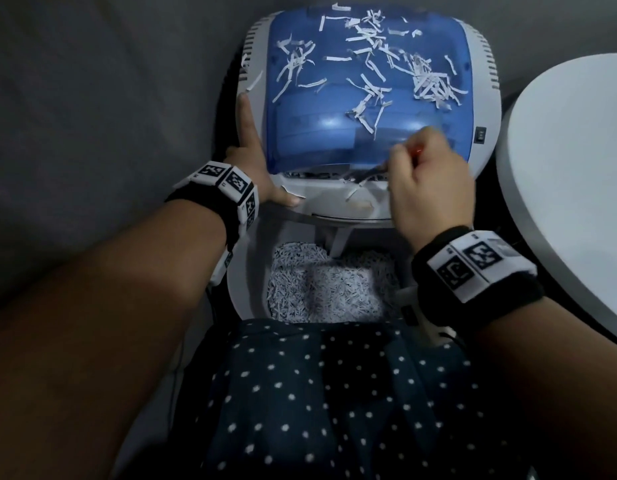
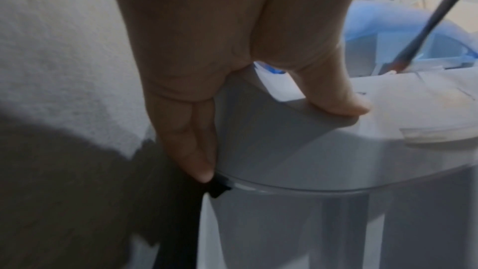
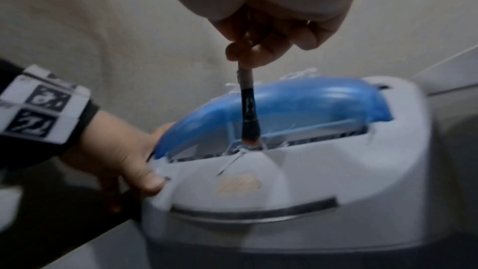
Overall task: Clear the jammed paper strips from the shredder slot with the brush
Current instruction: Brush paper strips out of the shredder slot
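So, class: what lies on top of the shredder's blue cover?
Loose white paper strips lie scattered over the blue cover. The right hand hides its near right corner, so anything there cannot be seen.

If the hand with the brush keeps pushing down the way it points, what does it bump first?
Probably the paper strips in the slot; the right hand aims the brush straight there, tip already at the opening.

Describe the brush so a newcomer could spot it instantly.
Find the grey shredder with the blue cover. At the slot along the cover's near edge, the right hand grips the brush upright, bristles down. It is the only thin dark stick among white paper strips.
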A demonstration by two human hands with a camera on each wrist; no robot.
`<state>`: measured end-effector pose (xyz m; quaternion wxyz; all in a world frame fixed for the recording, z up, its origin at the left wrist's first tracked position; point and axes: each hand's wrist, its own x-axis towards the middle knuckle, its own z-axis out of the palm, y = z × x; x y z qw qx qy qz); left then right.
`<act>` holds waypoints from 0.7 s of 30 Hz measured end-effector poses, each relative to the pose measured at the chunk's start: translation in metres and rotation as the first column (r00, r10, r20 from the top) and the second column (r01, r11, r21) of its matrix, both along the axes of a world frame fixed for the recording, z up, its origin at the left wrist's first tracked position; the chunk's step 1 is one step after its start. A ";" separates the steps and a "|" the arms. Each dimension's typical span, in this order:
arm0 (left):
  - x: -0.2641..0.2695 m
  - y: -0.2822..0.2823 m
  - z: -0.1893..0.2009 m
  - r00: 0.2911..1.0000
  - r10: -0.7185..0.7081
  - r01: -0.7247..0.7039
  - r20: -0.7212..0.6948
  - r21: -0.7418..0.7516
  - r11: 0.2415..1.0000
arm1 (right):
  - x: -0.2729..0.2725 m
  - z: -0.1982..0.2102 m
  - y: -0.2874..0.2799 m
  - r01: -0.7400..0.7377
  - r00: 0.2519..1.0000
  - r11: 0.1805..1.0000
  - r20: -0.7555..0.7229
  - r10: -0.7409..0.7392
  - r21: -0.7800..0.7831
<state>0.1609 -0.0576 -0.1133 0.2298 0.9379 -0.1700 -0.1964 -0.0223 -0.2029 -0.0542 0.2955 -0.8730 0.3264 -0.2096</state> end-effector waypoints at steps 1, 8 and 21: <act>0.000 0.000 0.000 1.000 -0.001 0.001 0.000 -0.001 1.000 | -0.006 0.004 -0.007 0.045 0.999 0.999 0.019 -0.045 -0.013; 0.001 -0.001 -0.003 1.000 0.000 0.000 0.002 -0.023 1.000 | -0.027 -0.011 -0.031 0.216 0.973 0.976 -0.091 -0.213 0.020; -0.001 -0.002 0.000 1.000 0.019 -0.019 -0.001 0.004 1.000 | -0.013 -0.045 -0.014 0.016 0.990 0.951 -0.136 0.028 0.308</act>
